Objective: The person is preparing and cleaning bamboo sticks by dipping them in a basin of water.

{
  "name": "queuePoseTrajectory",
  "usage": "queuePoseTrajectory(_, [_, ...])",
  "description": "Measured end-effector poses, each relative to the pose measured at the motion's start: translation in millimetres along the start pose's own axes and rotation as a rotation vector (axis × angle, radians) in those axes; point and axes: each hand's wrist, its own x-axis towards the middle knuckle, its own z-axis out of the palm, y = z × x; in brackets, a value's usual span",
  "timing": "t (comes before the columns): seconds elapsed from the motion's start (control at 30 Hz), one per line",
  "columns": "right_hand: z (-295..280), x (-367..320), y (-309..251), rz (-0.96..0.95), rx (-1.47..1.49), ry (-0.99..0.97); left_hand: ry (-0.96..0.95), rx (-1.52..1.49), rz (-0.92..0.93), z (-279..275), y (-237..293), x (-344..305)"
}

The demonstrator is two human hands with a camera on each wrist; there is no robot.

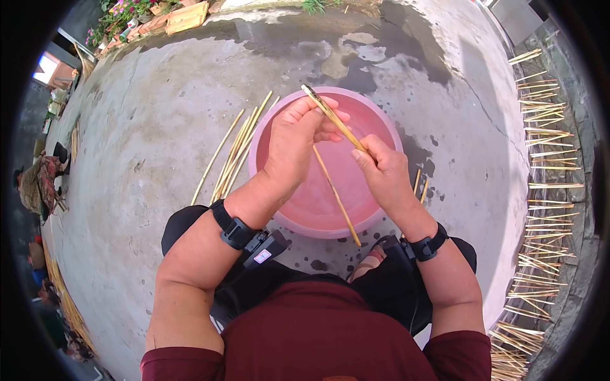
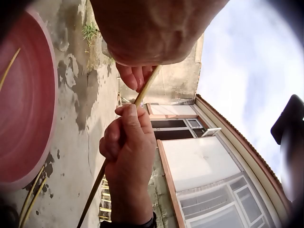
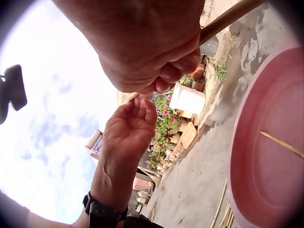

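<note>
A yellow stick [image 1: 333, 117] with dark blotches near its far end slants between both hands above a pink basin [image 1: 259, 152]. My left hand [image 1: 293, 141] holds its upper part, thumb on the near side and fingers behind. Lower down, my right hand [image 1: 386, 170] grips the same stick, thumb laid along it. In the left wrist view, the right hand [image 2: 128, 142] has its fingers curled round the stick, which runs on below the fist. The left hand [image 3: 130, 126] shows palm-side in the right wrist view. A second stick [image 1: 335, 193] leans across the basin's near rim.
Several thin sticks [image 1: 238, 149] lie left of the basin, and two more [image 1: 424, 188] at its right. Rows of sticks [image 1: 549, 159] line the right edge of the concrete yard. Another person [image 1: 44, 181] sits far left. Flowers [image 1: 130, 9] grow at the back.
</note>
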Motion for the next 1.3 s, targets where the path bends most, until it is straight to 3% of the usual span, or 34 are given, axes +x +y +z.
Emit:
queuePoseTrajectory(0.83, [1.8,-5.3,-2.0,-0.017,-0.037,0.029,0.01,0.059,0.003,9.2,6.7,-2.4])
queuePoseTrajectory(1.0, [0.8,-3.7,-4.1,0.028,0.016,0.034,-0.072,-0.002,0.019,12.1,15.6,-4.6])
queuePoseTrajectory(1.13, [-16.3,6.5,-13.6,-0.01,0.241,0.173,-0.069,0.15,0.126,26.0,6.5,-7.5])
queuePoseTrajectory(1.23, [-50.6,9.3,-35.0,-0.099,0.506,0.253,-0.211,0.181,0.169,3.3,2.0,-3.1])
queuePoseTrajectory(1.3, [-65.5,7.2,-37.5,-0.141,0.725,0.24,-0.199,0.116,0.073,6.6,9.7,-3.3])
